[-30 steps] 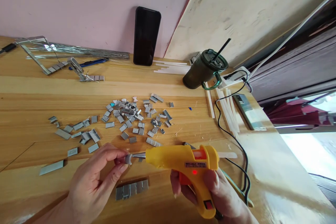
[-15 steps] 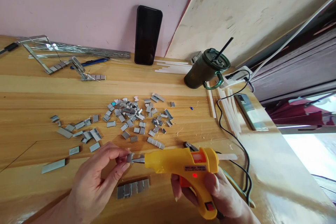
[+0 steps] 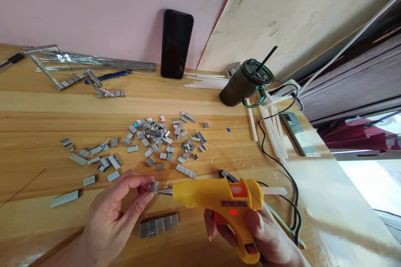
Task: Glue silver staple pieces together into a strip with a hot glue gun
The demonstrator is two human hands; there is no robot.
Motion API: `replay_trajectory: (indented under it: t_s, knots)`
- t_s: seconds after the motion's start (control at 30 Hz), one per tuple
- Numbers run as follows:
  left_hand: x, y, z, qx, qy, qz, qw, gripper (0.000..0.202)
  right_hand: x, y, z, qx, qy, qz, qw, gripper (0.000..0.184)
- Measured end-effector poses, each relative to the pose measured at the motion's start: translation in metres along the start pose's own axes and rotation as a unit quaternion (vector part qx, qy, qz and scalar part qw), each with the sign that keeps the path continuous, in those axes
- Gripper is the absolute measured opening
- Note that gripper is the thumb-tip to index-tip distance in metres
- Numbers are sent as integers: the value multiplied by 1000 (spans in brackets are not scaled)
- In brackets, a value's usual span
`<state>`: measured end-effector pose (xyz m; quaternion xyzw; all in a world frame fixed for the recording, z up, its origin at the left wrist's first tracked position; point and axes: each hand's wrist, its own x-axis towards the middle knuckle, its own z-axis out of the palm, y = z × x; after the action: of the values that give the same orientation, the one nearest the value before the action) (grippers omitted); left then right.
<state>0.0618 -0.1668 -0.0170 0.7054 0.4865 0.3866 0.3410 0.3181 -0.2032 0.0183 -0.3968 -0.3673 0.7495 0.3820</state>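
Note:
My right hand (image 3: 260, 235) grips the handle of a yellow hot glue gun (image 3: 219, 200), a finger on its orange trigger and its red light lit. The metal nozzle points left and touches a small silver metal piece (image 3: 153, 186) pinched between the thumb and fingers of my left hand (image 3: 112, 217). Both hands hover just above the wooden table (image 3: 40, 112) near its front edge. A row of joined silver pieces (image 3: 158, 225) lies on the table below the nozzle.
Several loose silver pieces (image 3: 156, 142) are scattered mid-table. A black phone (image 3: 176, 44) leans on the pink wall. A dark green lidded cup with a straw (image 3: 246, 83), white glue sticks (image 3: 274, 129), a second phone (image 3: 297, 133) and the gun's black cord (image 3: 282, 167) lie right. Metal strips (image 3: 94, 60) lie far left.
The glue gun has sunk slightly lower in view and stays against the piece in my left hand. Nothing on the table has moved.

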Motion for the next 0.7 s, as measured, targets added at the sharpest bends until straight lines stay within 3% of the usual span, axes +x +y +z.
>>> replay_trajectory:
  t_s: [0.33,0.4,0.47,0.53,0.57,0.63,0.7]
  knots:
    - [1,3,0,-1,13,4,1000,7,0,-4,0,-23,-17,1,1000,58]
    - [1,2,-1,-2,14,6,1000,7,-5,-9,1,-76,18,6,997,61]
    - [1,1,-1,1,15,5,1000,7,-13,-17,0,-168,93,-19,981,60]
    - [1,1,-2,11,15,7,1000,7,-19,-29,-7,-305,195,-75,929,52]
    - [2,1,-2,19,15,12,1000,6,-20,-36,-13,-388,241,-103,883,47]
    - [4,1,-2,31,13,31,999,5,-19,-48,-30,-560,312,-149,753,28]
    - [7,1,-2,42,6,57,997,7,-12,-57,-52,-673,305,-144,658,25]
